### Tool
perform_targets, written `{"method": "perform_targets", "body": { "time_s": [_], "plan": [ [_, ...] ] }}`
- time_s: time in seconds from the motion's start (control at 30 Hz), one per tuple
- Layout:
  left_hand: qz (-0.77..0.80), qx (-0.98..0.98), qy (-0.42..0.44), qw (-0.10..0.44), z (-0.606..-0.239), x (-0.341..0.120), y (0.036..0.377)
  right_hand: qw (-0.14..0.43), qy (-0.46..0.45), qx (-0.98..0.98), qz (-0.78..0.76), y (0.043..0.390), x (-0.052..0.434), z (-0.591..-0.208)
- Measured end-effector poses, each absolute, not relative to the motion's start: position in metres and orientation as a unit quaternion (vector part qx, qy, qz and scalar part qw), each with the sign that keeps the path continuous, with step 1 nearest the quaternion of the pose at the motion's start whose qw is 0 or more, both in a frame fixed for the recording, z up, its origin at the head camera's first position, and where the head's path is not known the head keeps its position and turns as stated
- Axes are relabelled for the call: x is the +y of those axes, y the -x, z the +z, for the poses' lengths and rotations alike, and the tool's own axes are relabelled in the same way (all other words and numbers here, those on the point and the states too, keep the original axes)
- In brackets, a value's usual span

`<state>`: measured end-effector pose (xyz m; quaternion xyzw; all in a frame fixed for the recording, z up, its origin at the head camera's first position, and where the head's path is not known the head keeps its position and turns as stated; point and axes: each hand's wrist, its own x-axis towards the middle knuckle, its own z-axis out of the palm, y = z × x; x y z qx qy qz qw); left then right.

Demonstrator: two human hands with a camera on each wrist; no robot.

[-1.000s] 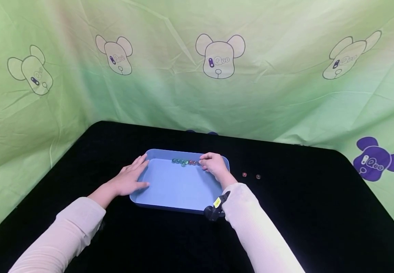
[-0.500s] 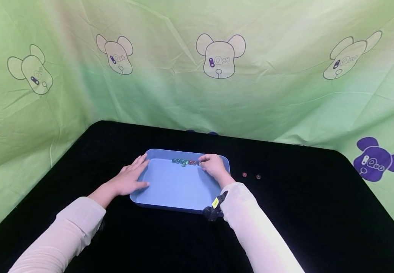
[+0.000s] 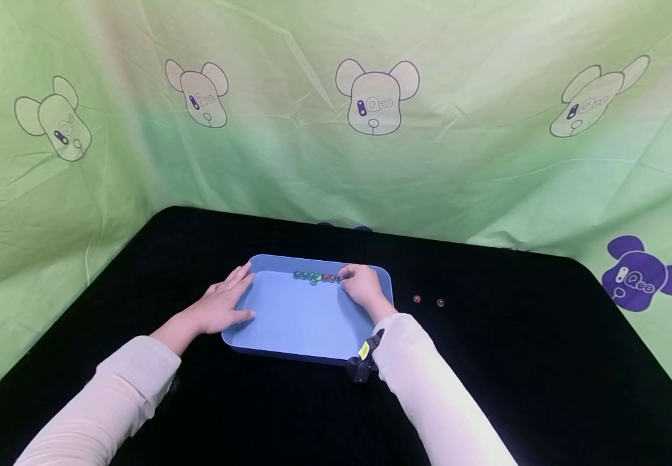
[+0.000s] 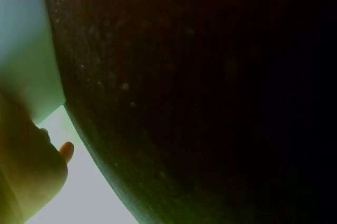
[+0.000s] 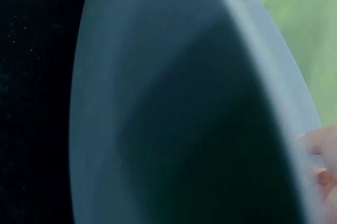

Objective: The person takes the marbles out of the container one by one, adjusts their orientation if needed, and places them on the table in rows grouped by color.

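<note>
A shallow blue tray [image 3: 301, 323] sits on the black table in the head view. Along its far wall runs a row of glass marbles, green ones [image 3: 303, 276] to the left and reddish ones [image 3: 328, 278] to the right. One more green marble [image 3: 313, 282] lies just in front of the row. My right hand [image 3: 365, 285] reaches over the tray's right side, thumb and fingers pinching a dark marble [image 3: 339, 279] at the row's right end, mostly hidden by the fingertips. My left hand [image 3: 219, 310] rests on the tray's left rim with fingers spread straight.
Two loose marbles, one red [image 3: 417, 299] and one brownish [image 3: 440, 302], lie on the black tablecloth [image 3: 516, 336] right of the tray. A green printed curtain [image 3: 289, 162] hangs behind the table. The left wrist view is mostly dark.
My right hand has lowered slightly, with its wrist turning a little, while its fingertips stay at the right end of the row. The left hand, tray and other marbles have kept their places.
</note>
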<state>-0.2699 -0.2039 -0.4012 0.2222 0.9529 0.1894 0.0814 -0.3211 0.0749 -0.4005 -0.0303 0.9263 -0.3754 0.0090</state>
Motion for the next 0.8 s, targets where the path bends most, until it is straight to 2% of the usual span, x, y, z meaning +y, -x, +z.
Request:
{"method": "perform_targets", "body": {
  "time_s": [0.17, 0.8],
  "plan": [
    [0.189, 0.953, -0.223, 0.081, -0.4012, -0.2043, 0.2698, -0.001, 0.032, 0.929, -0.369, 0.3193, 0.0741, -0.4003],
    [0.187, 0.953, -0.222, 0.082, -0.4000, -0.2044, 0.2696, 0.019, 0.058, 0.944, -0.323, 0.3214, 0.0742, -0.4001]
  ]
}}
